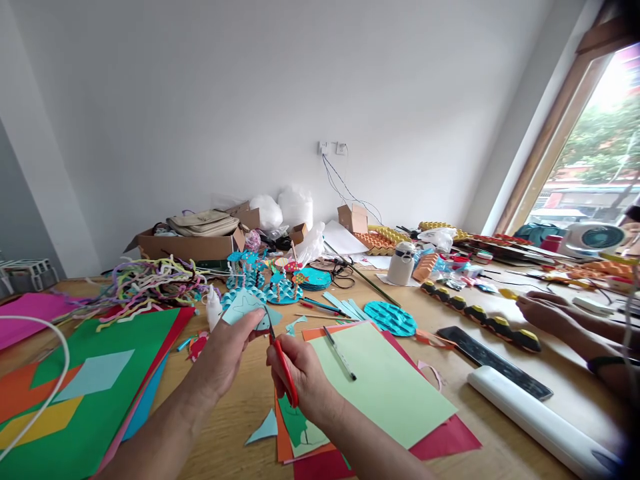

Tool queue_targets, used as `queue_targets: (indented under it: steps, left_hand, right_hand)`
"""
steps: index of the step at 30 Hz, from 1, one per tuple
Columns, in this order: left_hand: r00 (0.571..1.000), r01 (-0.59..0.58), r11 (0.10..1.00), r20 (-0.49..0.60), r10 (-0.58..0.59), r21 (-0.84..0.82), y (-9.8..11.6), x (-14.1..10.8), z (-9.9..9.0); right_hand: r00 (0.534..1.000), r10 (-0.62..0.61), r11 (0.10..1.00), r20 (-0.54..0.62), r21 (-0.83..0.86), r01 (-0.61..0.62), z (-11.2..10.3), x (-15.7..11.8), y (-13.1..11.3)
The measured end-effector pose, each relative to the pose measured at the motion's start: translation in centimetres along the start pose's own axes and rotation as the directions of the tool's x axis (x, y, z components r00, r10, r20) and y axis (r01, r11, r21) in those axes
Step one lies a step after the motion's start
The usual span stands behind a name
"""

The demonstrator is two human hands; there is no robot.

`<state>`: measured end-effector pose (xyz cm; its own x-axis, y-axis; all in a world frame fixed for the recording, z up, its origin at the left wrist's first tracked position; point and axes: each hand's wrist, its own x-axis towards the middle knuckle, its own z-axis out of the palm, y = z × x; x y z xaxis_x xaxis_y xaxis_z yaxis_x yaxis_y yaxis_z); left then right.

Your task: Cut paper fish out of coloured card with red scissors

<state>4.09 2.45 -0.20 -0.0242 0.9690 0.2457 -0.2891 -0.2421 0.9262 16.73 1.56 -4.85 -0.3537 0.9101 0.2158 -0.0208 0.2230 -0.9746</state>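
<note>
My left hand (231, 342) pinches a light blue piece of paper (239, 308) with a shape drawn on it in dark line. In my right hand (305, 373) is a pair of scissors (286, 377) with red handles, its blades at the paper's right edge. Below my hands a light blue paper scrap (263, 427) lies on the table. To the right, a pale green sheet (385, 380) tops a stack of coloured paper, with a pen (340, 355) lying across it.
On the left are green paper sheets (145, 360) and a heap of pipe cleaners (155, 283). A glue bottle (213, 308) stands behind my left hand. At right are a phone (493, 360), a long white case (540, 417), a black-and-yellow egg-carton strip (480, 315) and another person's hands (547, 317).
</note>
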Motion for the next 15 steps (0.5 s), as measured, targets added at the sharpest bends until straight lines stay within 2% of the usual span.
queue_targets:
  steps: [6, 15]
  left_hand:
    - [0.998, -0.043, 0.998, 0.042, 0.041, 0.049, -0.46, 0.12, -0.34]
    - [0.998, -0.039, 0.997, 0.049, 0.036, 0.071, -0.33, 0.06, -0.34]
  right_hand:
    - [1.0, 0.006, 1.0, 0.006, 0.003, -0.006, -0.06, 0.09, -0.12]
    - [1.0, -0.022, 1.0, -0.01, -0.002, 0.022, -0.03, -0.06, -0.31]
